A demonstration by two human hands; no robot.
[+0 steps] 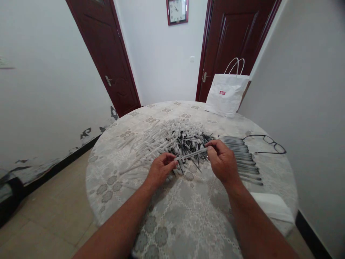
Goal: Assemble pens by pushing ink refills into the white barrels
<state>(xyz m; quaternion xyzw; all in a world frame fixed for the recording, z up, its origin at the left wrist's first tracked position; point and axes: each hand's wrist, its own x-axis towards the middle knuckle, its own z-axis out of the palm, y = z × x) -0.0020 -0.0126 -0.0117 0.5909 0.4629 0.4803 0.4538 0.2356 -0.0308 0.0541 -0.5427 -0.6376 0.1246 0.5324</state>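
Observation:
Between my two hands a slim, translucent pen-like tube (193, 154) is stretched level above the table. My left hand (161, 168) is closed in a pinch at its left end. At the other end, the thumb and fingers of my right hand (222, 160) are closed on it. Just beyond lies a large loose pile of white tubes (153, 142), small white caps (185, 126) and thin black sticks (188, 144). Beside my right hand, a neat row of dark-tipped tubes (246, 158) lies side by side. What is inside the held tube is too small to tell.
A round table with a patterned cloth (172, 219) carries everything. Black-framed glasses (279, 148) rest near its right edge, with a folded white sheet (273, 207) nearer me. A white paper bag (228, 93) stands at the back right. Walls rise close on both sides.

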